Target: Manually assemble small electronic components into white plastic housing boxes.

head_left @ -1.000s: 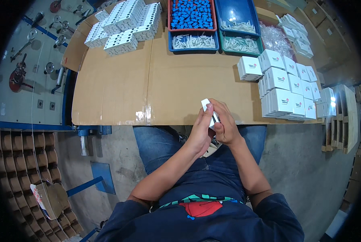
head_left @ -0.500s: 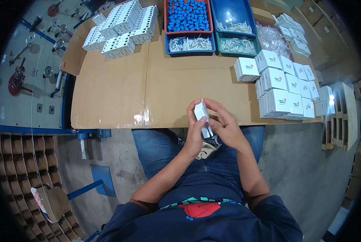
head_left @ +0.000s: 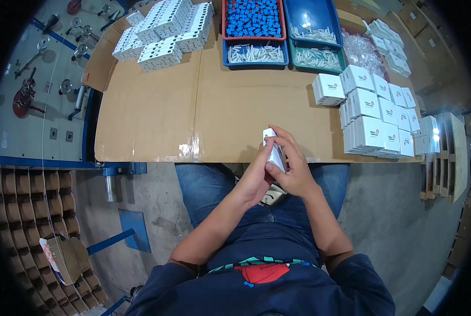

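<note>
A small white plastic case (head_left: 277,156) is held between my two hands just above the table's front edge, tilted on its side. My left hand (head_left: 255,178) presses on its left side, its fingers partly hidden behind the case. My right hand (head_left: 297,171) is closed round the right side, with fingers over the far end and the thumb at the near end. To the right, the closest finished-looking pieces are stacks of similar white cases (head_left: 370,131) with a printed mark on top; one short stack (head_left: 329,89) stands a little apart.
Cardboard (head_left: 151,116) covers the table. White slotted parts (head_left: 162,55) are piled at the far left. At the back stand a red tray (head_left: 225,31) of blue pieces and blue and green trays (head_left: 318,69) of white sticks. Clear plastic bags (head_left: 362,52) lie beside them.
The case has been turned in my hands and shifted slightly right. My right fingers now reach over its far end, and the left hand lies flatter along its side. The view has shifted slightly.
</note>
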`<state>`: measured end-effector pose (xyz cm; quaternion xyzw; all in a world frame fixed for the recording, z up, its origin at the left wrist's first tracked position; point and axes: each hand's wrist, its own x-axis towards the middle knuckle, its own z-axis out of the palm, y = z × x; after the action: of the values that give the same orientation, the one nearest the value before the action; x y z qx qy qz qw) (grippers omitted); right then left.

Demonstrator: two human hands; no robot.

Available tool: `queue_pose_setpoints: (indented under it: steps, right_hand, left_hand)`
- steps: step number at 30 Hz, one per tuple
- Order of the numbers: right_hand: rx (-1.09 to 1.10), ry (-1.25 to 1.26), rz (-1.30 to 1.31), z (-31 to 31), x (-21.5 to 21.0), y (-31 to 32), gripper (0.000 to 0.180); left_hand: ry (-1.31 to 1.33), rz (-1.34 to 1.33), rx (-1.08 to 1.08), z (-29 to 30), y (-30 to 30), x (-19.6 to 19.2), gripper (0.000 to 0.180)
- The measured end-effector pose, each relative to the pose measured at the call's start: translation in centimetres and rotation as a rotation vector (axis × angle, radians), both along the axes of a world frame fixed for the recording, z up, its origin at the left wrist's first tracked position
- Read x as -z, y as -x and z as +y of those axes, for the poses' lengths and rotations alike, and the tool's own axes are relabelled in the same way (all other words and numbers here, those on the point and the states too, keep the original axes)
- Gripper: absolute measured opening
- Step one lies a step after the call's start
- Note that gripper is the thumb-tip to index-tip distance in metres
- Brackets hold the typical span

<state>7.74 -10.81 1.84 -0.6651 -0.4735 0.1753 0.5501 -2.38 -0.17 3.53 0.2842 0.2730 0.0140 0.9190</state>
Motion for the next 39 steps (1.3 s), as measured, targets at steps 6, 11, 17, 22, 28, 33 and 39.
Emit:
queue_pose_setpoints:
  steps: [6,11,17,22,28,33,39]
  right_hand:
    - [0.045,-0.028,-0.175,0.5,0.6,0.0,0.062]
    - [0.029,-0.064,-0.243,0.4,1.4,-0.3,0.058]
    - [0.021,-0.113,-0.222,0.4,1.9,-0.4,0.055]
    - [0.015,-0.112,-0.209,0.4,1.8,-0.6,0.055]
    - [-0.007,0.012,-0.114,0.5,1.3,-0.9,0.07]
    - [-0.014,-0.008,-0.068,0.2,0.5,-0.3,0.08]
    - [0.014,0.046,-0.418,0.1,2.4,-0.3,0.077]
  left_hand:
    - [0.022,-0.058,-0.122,-0.9,-0.1,-0.2,0.054]
    - [-0.025,-0.044,-0.13,-1.6,-0.1,-0.5,0.054]
    - [-0.078,-0.038,-0.149,-1.8,-0.3,-0.4,0.055]
    - [-0.091,-0.057,-0.148,-1.8,-0.3,0.4,0.055]
    - [-0.026,0.036,-0.139,-1.1,-0.6,0.5,0.065]
    - [-0.087,0.063,-0.103,0.7,-0.3,0.6,0.081]
    - [-0.081,-0.021,-0.072,1.8,-0.4,0.4,0.108]
